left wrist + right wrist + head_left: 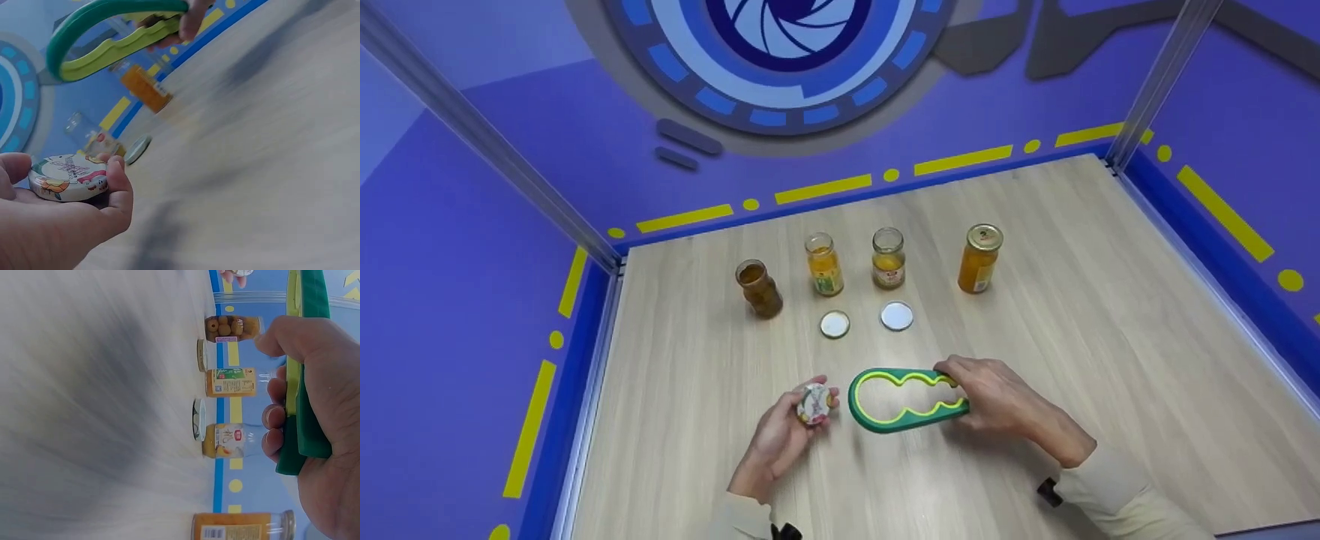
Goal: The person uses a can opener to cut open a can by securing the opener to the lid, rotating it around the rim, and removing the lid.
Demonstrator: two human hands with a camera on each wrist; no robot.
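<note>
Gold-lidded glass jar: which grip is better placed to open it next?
Probably the right grip: it's nearer the jar and holds the looped green plastic opener; the left grip holds a patterned round lid.

Tabletop point(1125, 360): pale wood grain. Row of jars toward far edge: brown open jar point(762, 294) nearest left edge, then green-labelled jar point(826, 274) and part-filled yellow jar point(889, 270), both open; lidded orange jar point(979, 262) nearest right edge. Gold-rimmed lid point(835, 324), white lid point(896, 316) flat, near-edge side of those open two.
</note>
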